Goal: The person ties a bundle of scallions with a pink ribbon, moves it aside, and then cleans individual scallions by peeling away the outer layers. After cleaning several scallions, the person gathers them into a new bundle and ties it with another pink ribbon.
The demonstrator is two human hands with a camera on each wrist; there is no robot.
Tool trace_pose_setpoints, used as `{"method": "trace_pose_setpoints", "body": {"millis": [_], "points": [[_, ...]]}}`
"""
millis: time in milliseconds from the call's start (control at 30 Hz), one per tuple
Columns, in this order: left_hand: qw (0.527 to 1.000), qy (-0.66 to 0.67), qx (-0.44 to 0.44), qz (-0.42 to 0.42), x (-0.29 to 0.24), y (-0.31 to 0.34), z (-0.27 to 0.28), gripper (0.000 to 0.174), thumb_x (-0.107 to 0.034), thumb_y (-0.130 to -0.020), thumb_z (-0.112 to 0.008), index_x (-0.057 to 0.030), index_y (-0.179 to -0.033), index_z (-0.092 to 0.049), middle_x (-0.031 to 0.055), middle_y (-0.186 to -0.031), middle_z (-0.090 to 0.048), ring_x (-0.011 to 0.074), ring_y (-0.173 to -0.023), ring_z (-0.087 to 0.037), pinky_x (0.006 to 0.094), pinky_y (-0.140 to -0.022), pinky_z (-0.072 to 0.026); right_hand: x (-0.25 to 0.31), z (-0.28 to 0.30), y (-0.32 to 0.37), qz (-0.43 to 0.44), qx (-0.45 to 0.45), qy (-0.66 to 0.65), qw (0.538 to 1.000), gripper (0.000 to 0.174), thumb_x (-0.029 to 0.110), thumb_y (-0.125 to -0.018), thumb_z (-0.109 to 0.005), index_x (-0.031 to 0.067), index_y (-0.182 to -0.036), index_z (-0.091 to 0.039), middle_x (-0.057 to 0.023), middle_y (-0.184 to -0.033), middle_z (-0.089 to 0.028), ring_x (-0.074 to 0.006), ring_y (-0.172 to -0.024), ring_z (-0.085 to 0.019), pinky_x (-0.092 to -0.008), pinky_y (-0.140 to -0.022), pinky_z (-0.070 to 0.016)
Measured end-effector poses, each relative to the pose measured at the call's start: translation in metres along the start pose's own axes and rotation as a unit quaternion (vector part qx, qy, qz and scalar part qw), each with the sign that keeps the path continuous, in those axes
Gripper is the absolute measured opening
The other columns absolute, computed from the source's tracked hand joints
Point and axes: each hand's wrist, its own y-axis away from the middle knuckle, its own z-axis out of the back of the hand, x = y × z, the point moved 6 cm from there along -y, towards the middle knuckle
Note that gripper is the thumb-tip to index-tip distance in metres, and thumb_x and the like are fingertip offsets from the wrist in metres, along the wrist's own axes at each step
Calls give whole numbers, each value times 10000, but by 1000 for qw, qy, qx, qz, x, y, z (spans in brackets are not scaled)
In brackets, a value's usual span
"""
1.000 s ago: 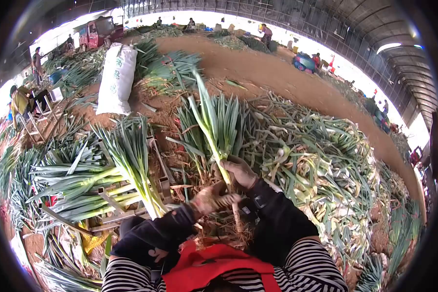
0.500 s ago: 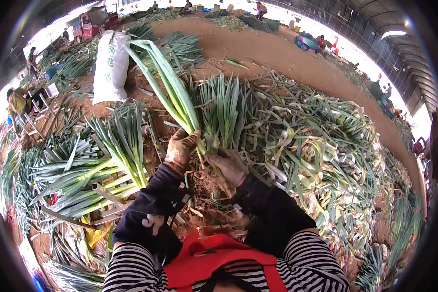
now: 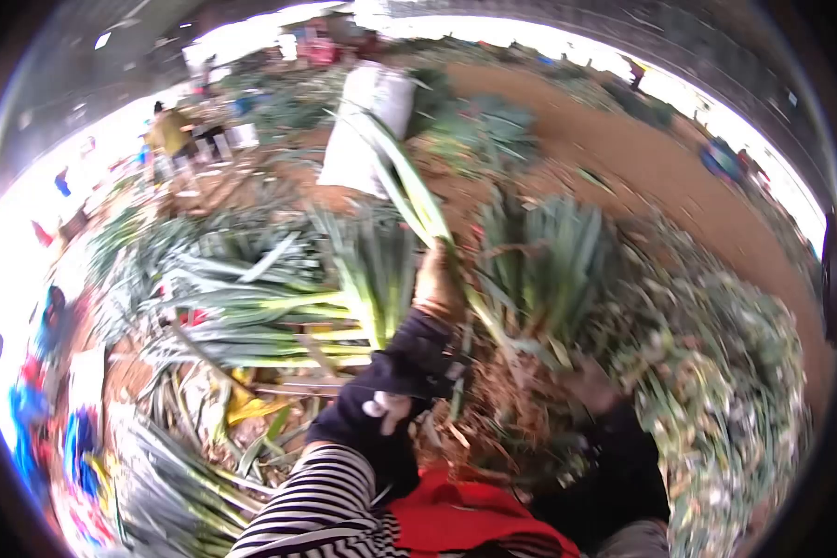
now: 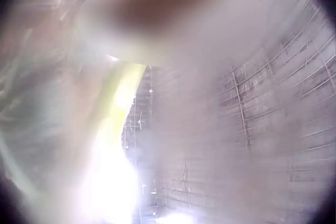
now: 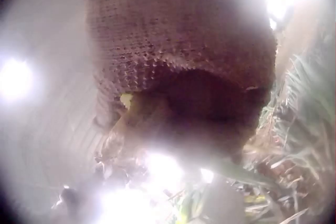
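Observation:
My gloved left hand (image 3: 440, 284) grips a single leek (image 3: 405, 181) around its middle in the head view. The leek's green leaves point up and away to the left, and its pale root end (image 3: 511, 358) slants down to the right. In the left wrist view the yellow-green stalk (image 4: 118, 98) comes out below the blurred left hand (image 4: 173, 19). Lower right of the leek, my gloved right hand (image 3: 591, 383) is blurred, apart from the stalk. The right wrist view shows its knit glove (image 5: 178, 35) curled around a thin yellowish leaf strip (image 5: 126, 100), mostly hidden by the fingers.
Upright leeks (image 3: 553, 265) stand just beyond the hands. More trimmed leeks (image 3: 279, 302) lie on a metal rack at left. A large heap of stripped leaves (image 3: 716, 391) spreads on the right. A white sack (image 3: 372, 121) stands farther off, and a person (image 3: 170, 139) is at the upper left.
The head view has swung left. My right hand has come away from the leek toward the leaf heap, while my left hand keeps hold of the stalk.

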Motion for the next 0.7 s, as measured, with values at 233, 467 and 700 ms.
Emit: {"method": "trace_pose_setpoints", "body": {"millis": [233,467,700], "points": [[996,-14,-83,-38,-22,-18,20,359,-486,-908,-522,-135,-835,-496,-3,-553,-415,152,-442,-467,278,-374,-350,57,3,36,-220,89,347,907,463,475,-780,-673,43,-946,-693,-61,-740,-650,-127,-676,-599,-298,-630,-470],[983,-26,-120,-138,-91,-28,42,328,-271,-797,-737,-152,-752,-435,-54,-525,-387,89,-379,-346,252,-351,-283,-32,104,71,-97,203,617,754,433,461,-756,-661,57,-911,-681,-189,-783,-655,-333,-756,-643,-399,-643,-493],[987,-55,-84,-122,-81,-27,46,228,-249,-822,-684,-101,-791,-515,-19,-551,-392,113,-412,-407,249,-375,-354,4,184,98,83,-454,648,606,302,308,-806,-654,8,-838,-636,-154,-706,-599,-323,-690,-587,-413,-661,-455]]}}
